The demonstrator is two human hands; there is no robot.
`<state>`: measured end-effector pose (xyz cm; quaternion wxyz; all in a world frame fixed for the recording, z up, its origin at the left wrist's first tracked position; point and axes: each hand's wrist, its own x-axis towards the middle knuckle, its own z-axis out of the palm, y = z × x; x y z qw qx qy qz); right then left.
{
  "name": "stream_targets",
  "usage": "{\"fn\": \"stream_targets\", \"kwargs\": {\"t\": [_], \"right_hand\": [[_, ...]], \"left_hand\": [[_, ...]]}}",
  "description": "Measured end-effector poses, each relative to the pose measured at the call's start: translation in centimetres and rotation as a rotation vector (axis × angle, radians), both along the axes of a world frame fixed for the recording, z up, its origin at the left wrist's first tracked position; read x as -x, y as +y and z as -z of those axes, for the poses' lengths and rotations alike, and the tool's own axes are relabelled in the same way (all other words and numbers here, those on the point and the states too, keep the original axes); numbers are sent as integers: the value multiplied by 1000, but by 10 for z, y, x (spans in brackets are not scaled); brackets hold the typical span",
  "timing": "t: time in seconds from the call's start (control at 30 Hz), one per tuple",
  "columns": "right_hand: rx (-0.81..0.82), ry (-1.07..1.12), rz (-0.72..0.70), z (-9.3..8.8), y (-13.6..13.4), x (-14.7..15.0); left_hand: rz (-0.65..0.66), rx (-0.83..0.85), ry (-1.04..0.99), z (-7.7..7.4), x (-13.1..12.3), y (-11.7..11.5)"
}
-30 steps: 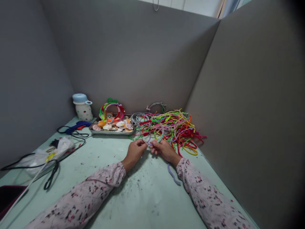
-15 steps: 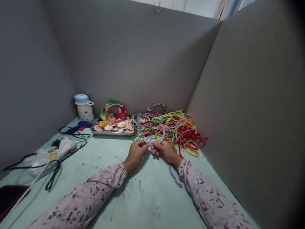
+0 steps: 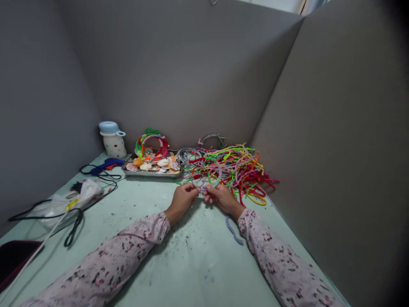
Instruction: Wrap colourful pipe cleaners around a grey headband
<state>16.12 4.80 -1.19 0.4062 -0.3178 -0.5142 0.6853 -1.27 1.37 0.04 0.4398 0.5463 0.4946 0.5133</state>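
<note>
My left hand (image 3: 184, 198) and my right hand (image 3: 223, 198) meet nearly fingertip to fingertip above the green table. Both pinch a thin ring (image 3: 220, 172), pale green on its right side, with a short purple fuzzy piece (image 3: 203, 184) standing up between the fingertips. The ring's left part is hard to make out. Under my right wrist a loose purple fuzzy stem (image 3: 234, 232) lies on the table. Just behind my hands is a heap of colourful fuzzy stems (image 3: 243, 166).
A metal tray (image 3: 150, 174) of shells bears several colourful rings (image 3: 164, 147). Grey wire coils (image 3: 188, 157) lie beside it. At the left are a bottle (image 3: 114, 145), a blue tool (image 3: 105, 165), black cables (image 3: 70, 232) and a plastic bag (image 3: 86, 194). Grey panels (image 3: 179, 76) surround the table.
The view has tilted slightly down, so the background sits higher. My hands keep their pinch on the ring, and the purple piece between the fingertips stands a little more upright.
</note>
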Motion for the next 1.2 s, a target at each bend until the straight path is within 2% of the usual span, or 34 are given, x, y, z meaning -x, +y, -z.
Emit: {"fn": "stream_targets", "kwargs": {"t": [0.3, 0.5, 1.2], "right_hand": [[30, 96, 43, -1, 0, -1], [52, 96, 37, -1, 1, 0], [64, 138, 11, -1, 1, -1]], "left_hand": [[-4, -7, -51, 1, 0, 2], [3, 23, -113, -1, -1, 1], [78, 48, -148, -5, -1, -1]]}}
